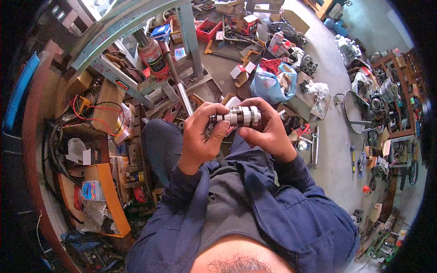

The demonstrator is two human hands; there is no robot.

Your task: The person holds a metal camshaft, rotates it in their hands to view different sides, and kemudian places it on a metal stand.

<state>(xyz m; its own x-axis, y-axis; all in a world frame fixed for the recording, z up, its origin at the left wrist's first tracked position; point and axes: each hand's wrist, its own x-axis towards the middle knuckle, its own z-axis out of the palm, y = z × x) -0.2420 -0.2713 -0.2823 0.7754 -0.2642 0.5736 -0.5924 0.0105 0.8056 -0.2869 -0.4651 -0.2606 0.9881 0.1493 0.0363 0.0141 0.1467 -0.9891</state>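
Near mid-frame, left hand and right hand, fingers curled nearly closed, pinch opposite ends of a metal camshaft, seemingly an inspection step, any turn calling for coordinated grips.

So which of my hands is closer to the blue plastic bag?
Right. Your right hand is just below the blue plastic bag in the view; your left hand is farther off to its lower left, at the left end of the cylindrical metal part both hold.

a blue bag sits near spray cans.
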